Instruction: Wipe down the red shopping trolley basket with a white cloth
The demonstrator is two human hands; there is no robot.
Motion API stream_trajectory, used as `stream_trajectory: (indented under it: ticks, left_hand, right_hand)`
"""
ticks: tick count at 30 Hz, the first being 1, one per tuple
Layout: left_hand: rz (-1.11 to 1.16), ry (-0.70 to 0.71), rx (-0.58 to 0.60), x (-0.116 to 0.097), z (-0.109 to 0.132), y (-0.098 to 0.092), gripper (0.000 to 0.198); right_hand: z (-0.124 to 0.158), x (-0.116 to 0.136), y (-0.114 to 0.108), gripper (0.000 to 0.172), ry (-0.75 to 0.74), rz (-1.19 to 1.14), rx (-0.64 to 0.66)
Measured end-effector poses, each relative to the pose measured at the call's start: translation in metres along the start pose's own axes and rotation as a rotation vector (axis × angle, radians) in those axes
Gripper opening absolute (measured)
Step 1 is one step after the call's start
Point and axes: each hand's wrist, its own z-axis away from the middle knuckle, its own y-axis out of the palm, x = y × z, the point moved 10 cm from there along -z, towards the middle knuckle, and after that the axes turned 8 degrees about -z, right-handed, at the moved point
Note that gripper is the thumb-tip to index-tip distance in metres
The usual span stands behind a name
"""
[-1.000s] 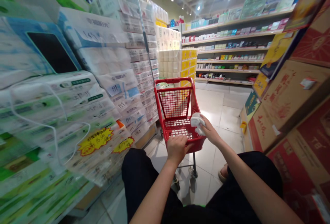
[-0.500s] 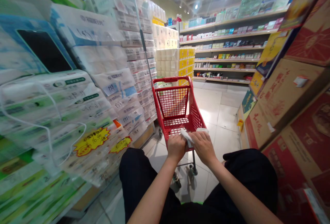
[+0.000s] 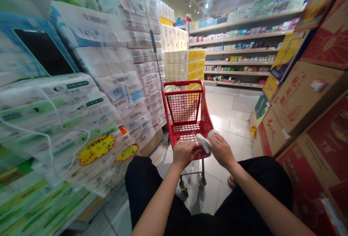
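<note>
A small red shopping cart [image 3: 185,129] with mesh sides stands between my knees, a thin metal pole rising from its far left corner. My left hand [image 3: 184,153] is closed on the near left edge of the cart. A crumpled white cloth [image 3: 203,142] is pinched in my right hand [image 3: 220,149], at the near right corner of the cart. Part of the cloth hangs between the two hands over the rim. My right fingertips are partly hidden by the cloth.
Stacked tissue packs [image 3: 103,65] line the left side, with a phone [image 3: 46,52] and a white cable on them. Cardboard cartons [image 3: 307,94] rise at the right. Beyond the cart are yellow-and-white packs [image 3: 176,62] and long shelves [image 3: 239,52] of small goods.
My right hand has moved right, away from my left hand, taking the cloth along. My left hand has shifted slightly left. The cart has turned a little.
</note>
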Motion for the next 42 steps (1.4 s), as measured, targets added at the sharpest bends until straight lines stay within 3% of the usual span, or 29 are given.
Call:
stream_trajectory:
  ticks: [5,10,13,20,24,27,33,39,42]
  left_hand:
    - [0.012,0.018,0.04,0.015,0.003,-0.007,0.042]
    - [0.048,0.03,0.082,0.031,0.006,-0.01,0.041]
    - [0.074,0.04,0.101,0.038,0.008,-0.012,0.04]
    - [0.126,0.056,0.142,0.051,0.01,-0.013,0.042]
    - [0.123,-0.023,0.143,0.062,0.009,-0.014,0.04]
    - [0.123,-0.083,0.094,0.057,0.005,-0.02,0.036]
    - [0.104,-0.084,0.105,0.011,-0.002,-0.01,0.042]
    - [0.02,-0.099,0.044,0.021,0.008,-0.011,0.042]
    - [0.007,-0.1,0.041,0.034,0.012,-0.015,0.036]
  right_hand:
    - [-0.003,0.025,0.011,0.019,0.013,0.043,0.015]
    - [-0.012,0.021,0.017,0.026,-0.19,-0.08,0.205]
    - [-0.017,0.011,0.011,0.028,-0.253,-0.149,0.256]
    - [-0.033,-0.025,0.006,0.031,-0.125,-0.122,0.182]
    - [-0.033,-0.031,0.01,0.032,0.005,-0.103,0.073]
    - [-0.032,-0.022,0.015,0.029,0.07,-0.085,0.02]
    - [-0.04,0.012,0.027,0.023,0.046,0.017,0.056]
    - [-0.046,0.03,0.031,0.025,-0.096,-0.016,0.117]
    - [-0.05,0.006,0.019,0.028,-0.093,-0.01,0.113]
